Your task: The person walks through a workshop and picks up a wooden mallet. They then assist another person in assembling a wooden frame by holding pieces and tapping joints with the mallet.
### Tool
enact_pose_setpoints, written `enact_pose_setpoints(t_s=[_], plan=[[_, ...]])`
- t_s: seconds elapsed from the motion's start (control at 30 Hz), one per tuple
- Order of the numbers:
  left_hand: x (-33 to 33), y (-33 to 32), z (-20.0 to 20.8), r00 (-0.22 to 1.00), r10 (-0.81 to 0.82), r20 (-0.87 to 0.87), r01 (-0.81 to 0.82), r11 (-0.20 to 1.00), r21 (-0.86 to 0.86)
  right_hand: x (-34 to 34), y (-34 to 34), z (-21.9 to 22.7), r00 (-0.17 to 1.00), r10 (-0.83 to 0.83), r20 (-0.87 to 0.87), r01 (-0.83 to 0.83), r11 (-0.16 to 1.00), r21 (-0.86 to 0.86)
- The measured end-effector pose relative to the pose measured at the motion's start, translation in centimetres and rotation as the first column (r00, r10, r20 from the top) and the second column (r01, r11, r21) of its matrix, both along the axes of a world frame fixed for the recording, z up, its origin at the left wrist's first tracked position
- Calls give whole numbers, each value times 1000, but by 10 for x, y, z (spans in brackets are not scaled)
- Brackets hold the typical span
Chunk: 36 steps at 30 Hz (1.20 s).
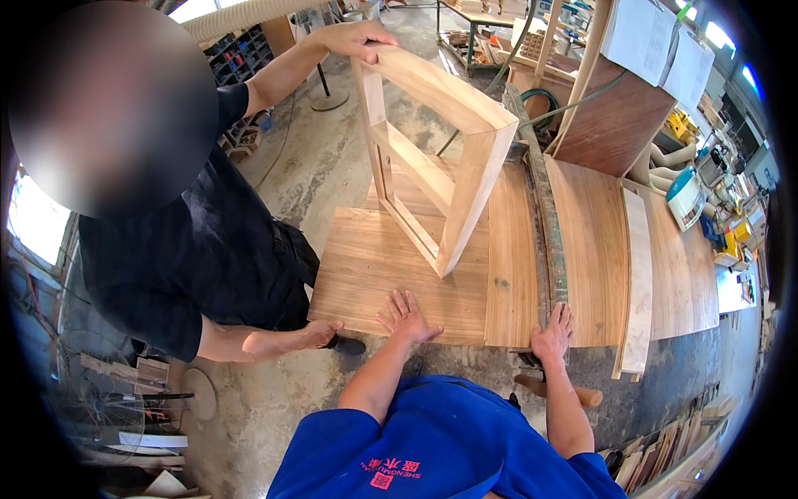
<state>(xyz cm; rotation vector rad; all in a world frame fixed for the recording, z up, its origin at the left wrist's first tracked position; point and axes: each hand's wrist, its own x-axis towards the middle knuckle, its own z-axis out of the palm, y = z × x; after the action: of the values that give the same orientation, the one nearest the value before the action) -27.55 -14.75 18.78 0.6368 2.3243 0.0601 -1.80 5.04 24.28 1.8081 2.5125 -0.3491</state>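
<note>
My left hand (pixel 407 320) lies flat with spread fingers on the near edge of a wide wooden panel (pixel 374 266). My right hand (pixel 552 334) rests at the near end of a long, worn metal bar clamp (pixel 549 224), its fingers stretched forward over the bar. This clamp runs across the boards from near to far. On the panel stands a pale wooden frame (pixel 449 91) with a crossbar, upright and slightly turned. A co-worker at the left grips its top with one hand (pixel 357 40); their other hand (pixel 320 333) is at the panel's left corner.
More wide boards (pixel 586 249) extend right of the clamp, with a narrow pale strip (pixel 638 283) across them. A round wooden handle (pixel 582 394) juts out below the near edge. A brown board (pixel 611 125) with papers stands behind. A fan (pixel 104 391) is at lower left.
</note>
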Motion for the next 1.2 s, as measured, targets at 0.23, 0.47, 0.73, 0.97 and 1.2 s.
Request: enact_pose_setpoints(t_s=[0.23,0.47,0.73,0.97,1.2], plan=[[0,0,1,1000,-2,7,2,1000,11,-1,-1,3,1000,0,3,0,1000,-9],[1,1,8,1000,16,18,-17,1000,26,-1,0,3,1000,-3,23,3,1000,3],[-3,1,15,999,2,43,-1,1000,-10,-5,-1,8,1000,-18,19,18,1000,-9],[-1,1,12,999,7,33,-7,1000,-4,-3,-1,6,1000,-17,17,17,1000,-2],[-1,0,4,1000,16,20,-16,1000,11,-3,-1,7,1000,-15,12,15,1000,-3]])
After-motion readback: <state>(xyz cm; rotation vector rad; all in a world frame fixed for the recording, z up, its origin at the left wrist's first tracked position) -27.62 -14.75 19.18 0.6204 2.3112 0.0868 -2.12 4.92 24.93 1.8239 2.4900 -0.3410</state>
